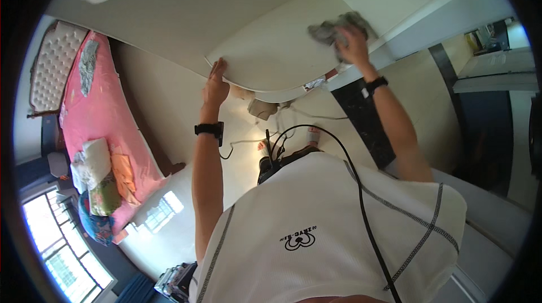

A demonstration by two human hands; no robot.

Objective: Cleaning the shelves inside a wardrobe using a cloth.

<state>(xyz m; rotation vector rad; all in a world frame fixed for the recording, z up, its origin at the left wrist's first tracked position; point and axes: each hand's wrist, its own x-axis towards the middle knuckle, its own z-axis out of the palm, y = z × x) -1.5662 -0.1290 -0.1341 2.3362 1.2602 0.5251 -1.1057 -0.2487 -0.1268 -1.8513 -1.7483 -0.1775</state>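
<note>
A curved white shelf (271, 55) in the corner of a pale wall unit lies before me. My right hand (353, 45) presses a crumpled grey cloth (326, 32) onto the shelf's right part, by the side panel. At the shelf's left, my left hand (217, 85) rests with its fingertips on the curved front edge; it holds nothing. Each wrist wears a black band. Below the shelf's front edge, a beige object (262, 109) and loose cables (315, 116) show, partly hidden by the shelf.
A bed with a pink sheet (123, 112), pillows and folded cloths stands at the left, near a barred window (63, 248). A black floor strip (366, 125) crosses the doorway at the right. A black cable (360, 184) hangs over my white shirt.
</note>
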